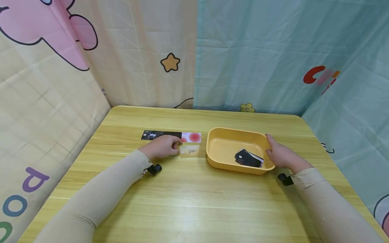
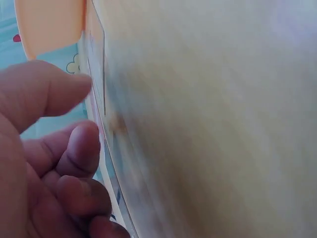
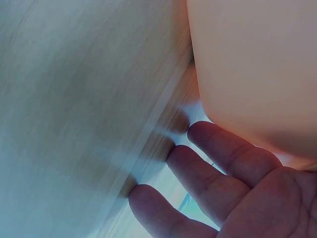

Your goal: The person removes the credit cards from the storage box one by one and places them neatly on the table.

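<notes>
Table (image 1: 194, 202): wood-grained, lower frame
Curtains (image 1: 261, 60): beige left, blue-green right
Tray (image 1: 223, 143): right of centre, right hand (image 1: 282, 156) gripping its rim
Cards (image 1: 190, 151): centre, left hand (image 1: 162, 146) beside, thumb and forefinger apart

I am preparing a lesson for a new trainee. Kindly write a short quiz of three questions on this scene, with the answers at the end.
1. Multiple choice: which hand touches the yellow tray? A) left only B) right only C) both
2. True or false: in the head view, the card with the red circle is at the right end of the row of three cards.
3. Open question: what lies inside the tray?

Key:
1. B, the right hand.
2. True.
3. A small pile of overlapping cards; the top one is black and reads VIP.
</notes>
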